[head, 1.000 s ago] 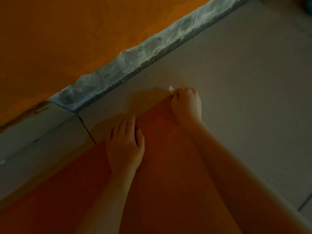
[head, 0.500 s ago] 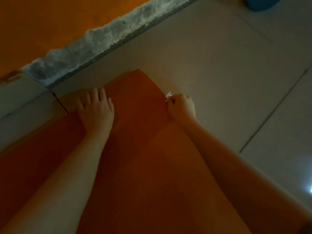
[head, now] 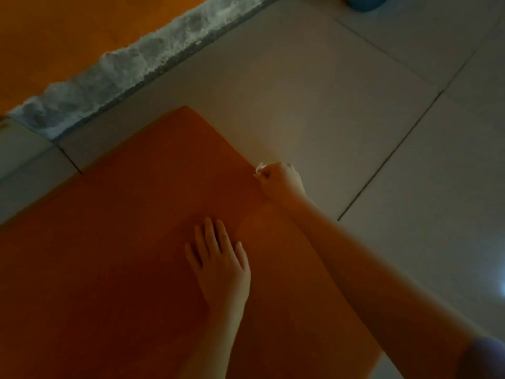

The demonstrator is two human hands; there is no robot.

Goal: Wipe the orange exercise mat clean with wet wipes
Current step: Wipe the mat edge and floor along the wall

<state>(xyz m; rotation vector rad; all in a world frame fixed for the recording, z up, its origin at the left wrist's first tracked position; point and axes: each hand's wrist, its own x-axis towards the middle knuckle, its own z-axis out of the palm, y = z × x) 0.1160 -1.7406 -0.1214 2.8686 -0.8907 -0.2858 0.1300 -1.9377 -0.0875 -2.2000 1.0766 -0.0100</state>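
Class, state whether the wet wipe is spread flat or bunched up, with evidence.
Bunched up: only a small white tuft of the wet wipe pokes from the curled right hand.

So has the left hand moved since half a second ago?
Yes. The left hand has pulled back from the far edge of the mat, toward the person.

Both arms are uncovered from the wrists back. The left hand (head: 218, 258) has a pale, slightly long thumbnail, and the left forearm (head: 207, 337) stays bare to the frame edge at 6 o'clock. From the right hand (head: 284, 180) the right forearm (head: 369, 263) is bare down to the 4 o'clock corner, where the hem of a dull purple sleeve (head: 483, 359) begins, blurred in the dim light.
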